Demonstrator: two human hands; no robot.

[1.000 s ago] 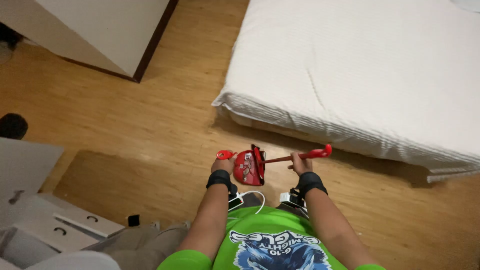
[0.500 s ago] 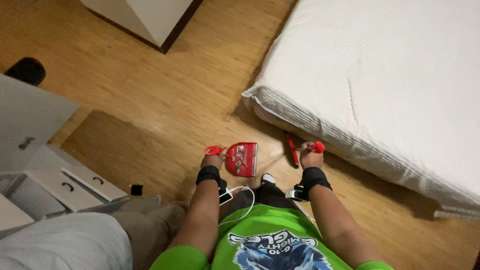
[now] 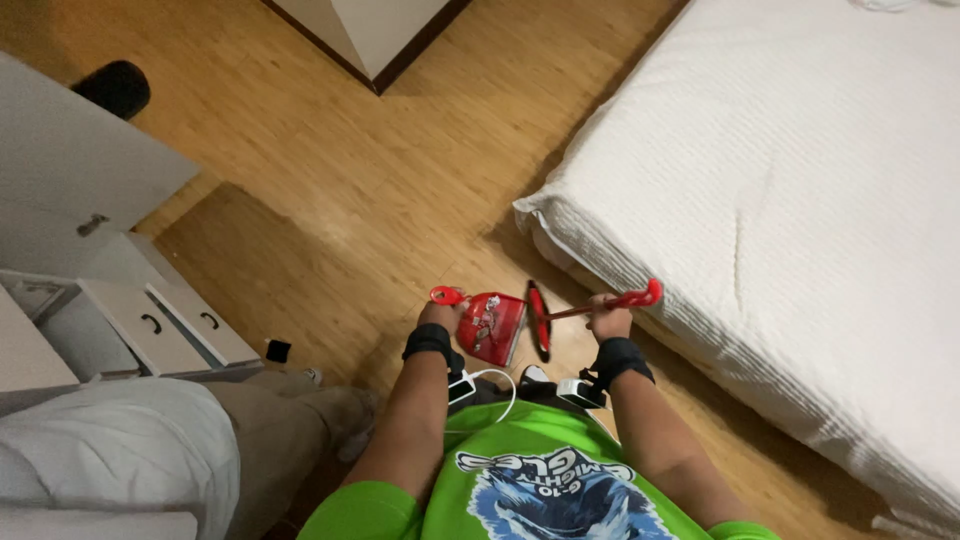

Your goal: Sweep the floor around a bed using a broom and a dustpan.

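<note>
1. We saw the wooden floor (image 3: 330,190) spread out below and ahead of both hands.
2. The white bed (image 3: 790,200) lay to the right of the right hand, its near edge just beside those fingers.
3. White drawer units (image 3: 150,325) stood well to the left of the left hand, with grey bedding (image 3: 110,450) lower left beside them.
4. A second person's leg in tan trousers (image 3: 290,430) lay just left of the left forearm.
5. We wore a green printed shirt (image 3: 540,480), below both wrists, and black wrist straps.
6. The red dustpan (image 3: 493,327) hung tilted between the two hands; our left hand (image 3: 440,318) was closed on its handle, the fingers wrapped round it.
7. The red-handled brush (image 3: 600,305) crossed from the dustpan's right edge up toward the bed; our right hand (image 3: 608,322) gripped its handle with fingers closed, the dark brush head touching or just beside the dustpan, we could not tell which.
</note>
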